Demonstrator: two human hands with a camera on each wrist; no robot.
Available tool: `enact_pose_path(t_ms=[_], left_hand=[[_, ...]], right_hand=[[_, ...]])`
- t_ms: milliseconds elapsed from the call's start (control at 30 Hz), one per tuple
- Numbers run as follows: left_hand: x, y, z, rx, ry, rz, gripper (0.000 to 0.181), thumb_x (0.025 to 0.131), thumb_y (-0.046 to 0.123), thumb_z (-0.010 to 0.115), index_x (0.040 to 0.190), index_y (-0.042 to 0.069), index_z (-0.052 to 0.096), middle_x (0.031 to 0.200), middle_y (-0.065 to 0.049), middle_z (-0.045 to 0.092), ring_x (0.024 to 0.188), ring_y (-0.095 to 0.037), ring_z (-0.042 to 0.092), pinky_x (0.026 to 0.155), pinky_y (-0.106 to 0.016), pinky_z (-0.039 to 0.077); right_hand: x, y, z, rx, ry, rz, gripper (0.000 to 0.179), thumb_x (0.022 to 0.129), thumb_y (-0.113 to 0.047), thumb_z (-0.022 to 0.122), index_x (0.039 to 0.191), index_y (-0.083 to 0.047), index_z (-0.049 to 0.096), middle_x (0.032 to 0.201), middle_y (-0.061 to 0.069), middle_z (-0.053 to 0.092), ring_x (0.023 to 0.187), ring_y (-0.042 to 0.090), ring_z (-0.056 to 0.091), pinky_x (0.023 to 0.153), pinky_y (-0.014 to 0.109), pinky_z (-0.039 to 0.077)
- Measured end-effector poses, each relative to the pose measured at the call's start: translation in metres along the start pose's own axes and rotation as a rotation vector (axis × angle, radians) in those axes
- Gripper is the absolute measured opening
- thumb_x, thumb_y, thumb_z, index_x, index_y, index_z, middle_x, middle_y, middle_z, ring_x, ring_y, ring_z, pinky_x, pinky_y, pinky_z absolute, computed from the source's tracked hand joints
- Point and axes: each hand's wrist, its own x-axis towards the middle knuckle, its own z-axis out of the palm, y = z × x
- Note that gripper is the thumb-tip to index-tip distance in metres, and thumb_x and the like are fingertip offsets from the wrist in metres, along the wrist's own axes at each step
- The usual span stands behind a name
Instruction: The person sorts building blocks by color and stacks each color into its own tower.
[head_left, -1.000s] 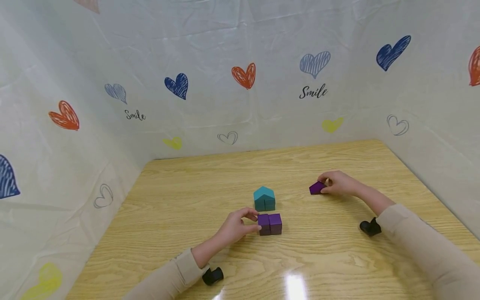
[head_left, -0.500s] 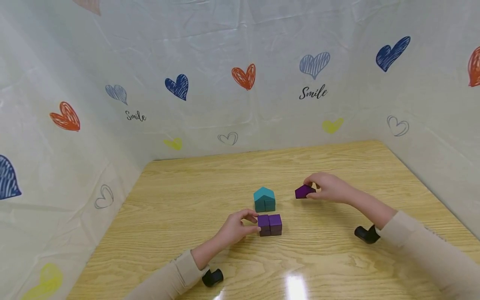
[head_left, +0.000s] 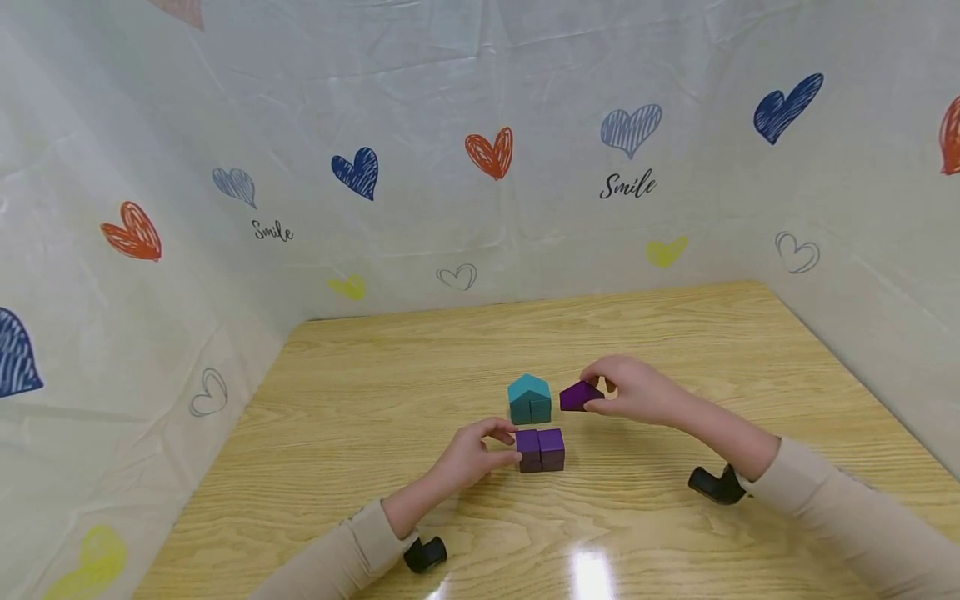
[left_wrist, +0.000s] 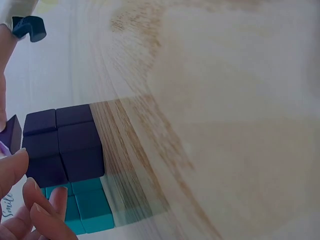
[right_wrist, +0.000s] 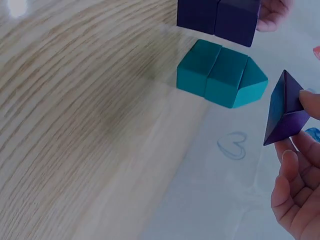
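Note:
A purple triangular block (head_left: pixel 581 395) is pinched between the thumb and fingers of my right hand (head_left: pixel 633 390), its peak upward. In the right wrist view the same block (right_wrist: pixel 287 110) shows its triangular end. Just left of it stands a teal house of blocks (head_left: pixel 529 398), with a triangular roof on cubes. In front of the teal house, purple cubes (head_left: pixel 540 450) are stacked in two columns side by side. My left hand (head_left: pixel 471 452) holds the left column, thumb at the front corner and a fingertip at the back. The left wrist view shows these purple cubes (left_wrist: pixel 62 147) close up.
The wooden table (head_left: pixel 360 383) is bounded by a white cloth (head_left: pixel 420 225) printed with hearts and words. Black wrist-worn devices (head_left: pixel 425 553) hang under both sleeves, close above the tabletop.
My right hand has carried the purple triangular block leftward and a little nearer, from the right part of the table to beside the teal house. My left hand has stayed at the purple cubes.

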Motion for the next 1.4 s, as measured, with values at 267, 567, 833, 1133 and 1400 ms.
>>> enact_pose_path(t_ms=[267,567,833,1133,1400], left_hand=[[0.0,0.001,-0.001,0.015,0.003,-0.001,0.035,0.082,0.021,0.069,0.111,0.005,0.06,0.098,-0.01,0.065,0.047,-0.009,0.038,0.045,-0.02,0.037],[-0.001,0.002,-0.001,-0.001,0.001,0.0,0.035,0.082,0.02,0.069,0.111,0.004,0.06,0.099,-0.011,0.065,0.047,-0.009,0.04,0.045,-0.021,0.038],[0.0,0.001,-0.001,0.068,0.012,0.027,0.035,0.082,0.022,0.069,0.111,0.006,0.06,0.1,-0.011,0.065,0.051,-0.008,0.039,0.048,-0.02,0.035],[0.001,0.001,0.0,0.058,0.007,0.029,0.035,0.082,0.023,0.069,0.112,0.005,0.06,0.101,-0.011,0.065,0.048,-0.008,0.038,0.046,-0.021,0.037],[0.001,0.001,-0.001,0.047,0.002,0.032,0.036,0.082,0.022,0.069,0.112,0.005,0.06,0.102,-0.012,0.064,0.046,-0.009,0.039,0.045,-0.022,0.038]], right_hand=[[0.003,-0.019,0.013,0.04,0.001,-0.032,0.026,0.079,-0.019,0.072,0.098,-0.004,0.064,0.085,-0.002,0.06,0.07,0.013,0.051,0.06,0.022,0.042],[0.01,-0.035,0.028,0.019,-0.002,-0.046,0.025,0.077,-0.02,0.073,0.095,-0.004,0.065,0.083,-0.001,0.061,0.072,0.014,0.052,0.06,0.021,0.041],[0.014,-0.047,0.039,0.006,-0.012,-0.072,0.026,0.077,-0.022,0.074,0.095,-0.005,0.065,0.084,0.001,0.062,0.071,0.012,0.052,0.058,0.019,0.041],[0.015,-0.05,0.043,-0.013,-0.034,-0.067,0.028,0.076,-0.02,0.074,0.097,-0.004,0.064,0.087,0.001,0.062,0.076,0.015,0.055,0.063,0.022,0.045],[0.015,-0.048,0.047,-0.015,-0.027,-0.066,0.027,0.076,-0.022,0.074,0.096,-0.006,0.064,0.087,0.0,0.062,0.077,0.014,0.055,0.063,0.022,0.045]])
